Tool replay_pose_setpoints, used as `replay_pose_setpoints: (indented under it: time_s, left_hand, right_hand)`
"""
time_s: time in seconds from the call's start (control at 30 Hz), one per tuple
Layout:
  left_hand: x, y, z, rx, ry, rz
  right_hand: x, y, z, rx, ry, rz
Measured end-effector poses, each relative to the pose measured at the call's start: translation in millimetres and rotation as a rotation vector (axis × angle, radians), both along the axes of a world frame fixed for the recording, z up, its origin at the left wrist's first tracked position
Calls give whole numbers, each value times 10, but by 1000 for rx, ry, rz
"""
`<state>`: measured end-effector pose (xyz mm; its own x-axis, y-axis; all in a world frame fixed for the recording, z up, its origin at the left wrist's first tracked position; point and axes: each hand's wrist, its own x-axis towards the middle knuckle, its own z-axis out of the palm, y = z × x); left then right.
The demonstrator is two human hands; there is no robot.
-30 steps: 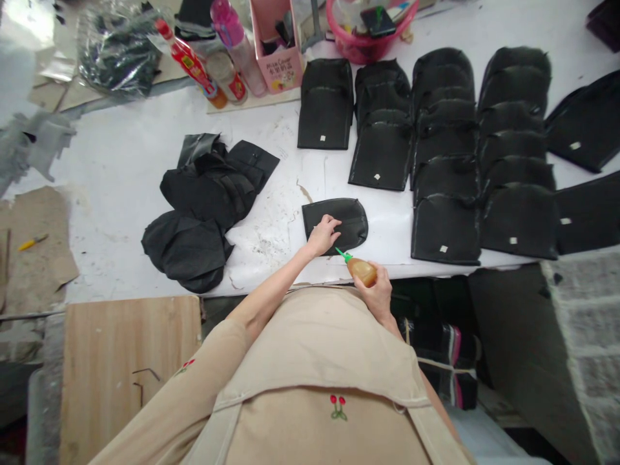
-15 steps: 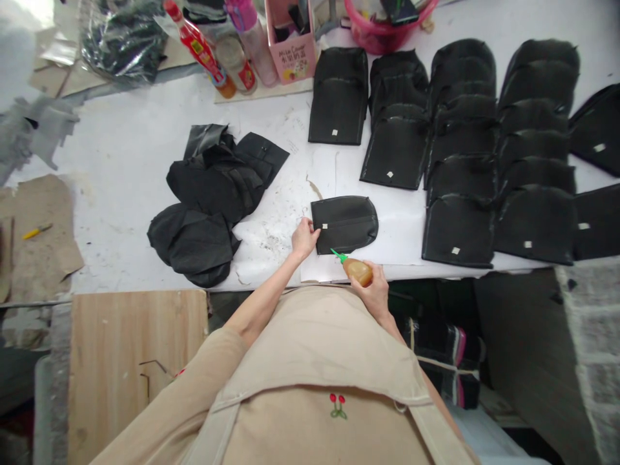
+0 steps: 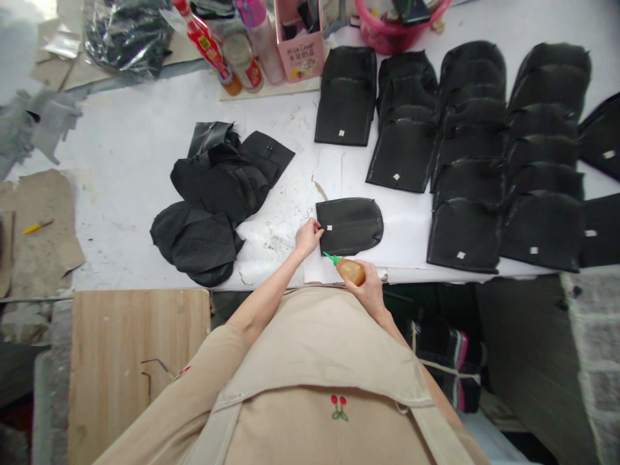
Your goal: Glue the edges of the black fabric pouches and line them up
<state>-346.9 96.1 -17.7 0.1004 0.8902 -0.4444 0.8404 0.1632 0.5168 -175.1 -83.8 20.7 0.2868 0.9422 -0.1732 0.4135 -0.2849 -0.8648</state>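
Note:
A flat black piece (image 3: pixel 353 223), straight at its left end and rounded at its right, lies on the white table in front of me, a small white square near the straight end. My left hand (image 3: pixel 309 237) pinches that straight edge between thumb and fingers. In my right hand (image 3: pixel 372 287) is a squeeze bottle (image 3: pixel 351 271) of amber liquid, tilted so its green nozzle points left. The nozzle tip is at the near left corner of the black piece; whether it touches, I cannot tell.
Left of my hands is a heap of black pieces (image 3: pixel 213 187). Overlapping rows of similar black pieces (image 3: pixel 465 232) fill the right side. Along the back stand a red-capped bottle (image 3: pixel 206 45), a jar (image 3: pixel 245 61), a pink box (image 3: pixel 301 57) and a pink basket (image 3: pixel 387 39).
My right hand has brought the bottle left, its nozzle travelling along the near edge to the left corner. The left hand keeps its hold. The whole view has shifted slightly.

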Motion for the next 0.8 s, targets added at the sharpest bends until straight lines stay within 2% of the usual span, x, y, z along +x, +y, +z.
replay_pose_setpoints:
  time_s: [0.07,0.2,0.27,0.33,0.43,0.53,0.7,0.8]
  left_hand:
    - [-6,13,-3,-7,-10,19]
    - [-8,75,0,-50,-12,70]
    - [-1,127,5,-80,9,71]
    - [12,183,13,-113,31,58]
    - [41,245,45,-155,10,61]
    - [71,248,126,-129,-41,79]
    - [89,121,295,-32,-219,133]
    - [61,19,339,-262,-736,395]
  right_hand:
    - [11,15,12,-98,165,-100]
    - [100,21,79,-322,709,-283]
    - [169,31,123,-314,922,-369]
    - [248,52,155,-272,1052,-447]
    - [388,95,164,-228,1118,-570]
    - [560,127,137,-163,1120,-705]
    - [856,146,41,-117,1158,-745]
    - [981,167,-39,-91,1149,-814]
